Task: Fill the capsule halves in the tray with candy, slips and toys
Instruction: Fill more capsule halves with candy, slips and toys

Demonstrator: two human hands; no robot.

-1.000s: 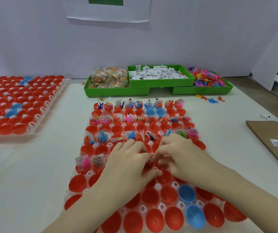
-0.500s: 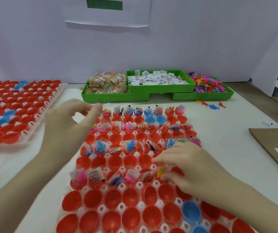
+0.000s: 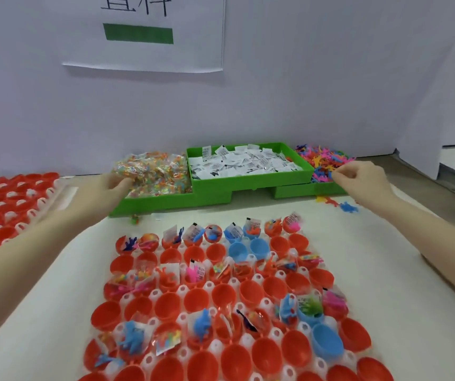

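Note:
The white tray (image 3: 248, 339) of red and blue capsule halves lies in front of me; several halves hold candy, slips and toys, and others have nothing in them. Behind it stand three green bins: candy packets (image 3: 155, 174), paper slips (image 3: 248, 163) and coloured toys (image 3: 322, 160). My left hand (image 3: 115, 185) reaches into the left edge of the candy bin, fingers curled onto a packet. At the near edge of the toy bin, the curled fingers of my right hand (image 3: 358, 178) pinch a toy.
A second tray (image 3: 3, 210) of red capsule halves lies at the far left. A few loose toys (image 3: 341, 206) lie on the table in front of the toy bin. A white wall with a paper sign (image 3: 144, 34) closes the back.
Both hands have left the tray and stretched out to the bins: the left to the candy, the right to the toys. My view has tilted upward.

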